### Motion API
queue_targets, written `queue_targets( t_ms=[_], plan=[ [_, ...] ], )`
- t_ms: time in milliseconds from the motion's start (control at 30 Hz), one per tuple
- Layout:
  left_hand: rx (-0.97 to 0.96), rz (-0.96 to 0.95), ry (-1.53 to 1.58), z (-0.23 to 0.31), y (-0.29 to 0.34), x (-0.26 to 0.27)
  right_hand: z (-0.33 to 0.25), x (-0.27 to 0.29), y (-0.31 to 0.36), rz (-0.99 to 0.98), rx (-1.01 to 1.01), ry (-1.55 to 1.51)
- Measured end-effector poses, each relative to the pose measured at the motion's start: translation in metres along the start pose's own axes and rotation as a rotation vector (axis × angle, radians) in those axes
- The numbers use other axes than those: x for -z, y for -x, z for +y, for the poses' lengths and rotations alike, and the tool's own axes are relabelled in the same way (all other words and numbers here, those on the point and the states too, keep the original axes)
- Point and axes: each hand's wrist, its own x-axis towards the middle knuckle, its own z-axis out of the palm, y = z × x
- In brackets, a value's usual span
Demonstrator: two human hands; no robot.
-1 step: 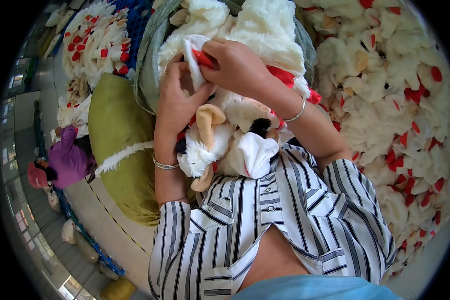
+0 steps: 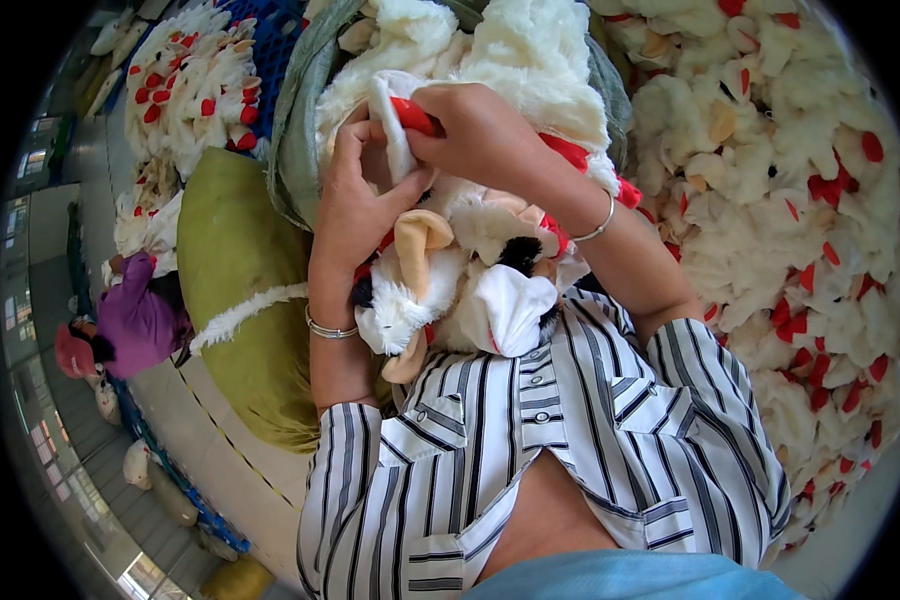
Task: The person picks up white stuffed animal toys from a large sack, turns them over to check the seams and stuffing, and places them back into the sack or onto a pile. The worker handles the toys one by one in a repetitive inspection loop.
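Between my hands is a white plush fabric piece point(image 2: 395, 148) with a red fabric part point(image 2: 410, 114) on its inner side. My left hand point(image 2: 355, 195) is curled round its left and lower edge, thumb on the near side. My right hand point(image 2: 475, 130) pinches the red part from the right, its fingertips partly hidden. Below the hands, against my striped shirt, lie unstuffed plush skins point(image 2: 410, 305) with white fur and black patches. A beige ear point(image 2: 418, 240) sticks up from them, and a smooth white cloth part point(image 2: 510, 305) lies to its right.
Beyond my hands a grey-green sack point(image 2: 295, 130) holds white furry plush point(image 2: 535, 50). An olive sack point(image 2: 235, 320) lies to the left. Plush skins are heaped at right point(image 2: 770, 230) and far left point(image 2: 190, 70), near a blue crate point(image 2: 275, 45). A person in purple point(image 2: 140, 315) is at left.
The white piece and the fingers of my right hand have shifted very slightly to the right and down. Both hands keep their hold; the rest looks the same.
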Motion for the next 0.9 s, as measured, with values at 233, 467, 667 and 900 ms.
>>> queue_targets(
  t_ms=[233, 467, 667, 900],
  plan=[
    [0.366, -0.148, 0.315, -0.020, 0.006, 0.001, -0.003, 0.037, 0.021, -0.161, -0.366, -0.695],
    [-0.235, 0.313, -0.149, -0.075, -0.042, 0.031, -0.043, 0.070, 0.066, -0.184, 0.229, -0.583],
    [-0.758, 0.317, -0.272, -0.012, -0.068, 0.036, -0.034, 0.101, 0.060, -0.585, 0.410, -0.643],
    [-0.926, 0.233, -0.339, 0.054, -0.060, 0.013, -0.003, 0.092, -0.017, -0.188, -0.150, -0.450]
  ],
)
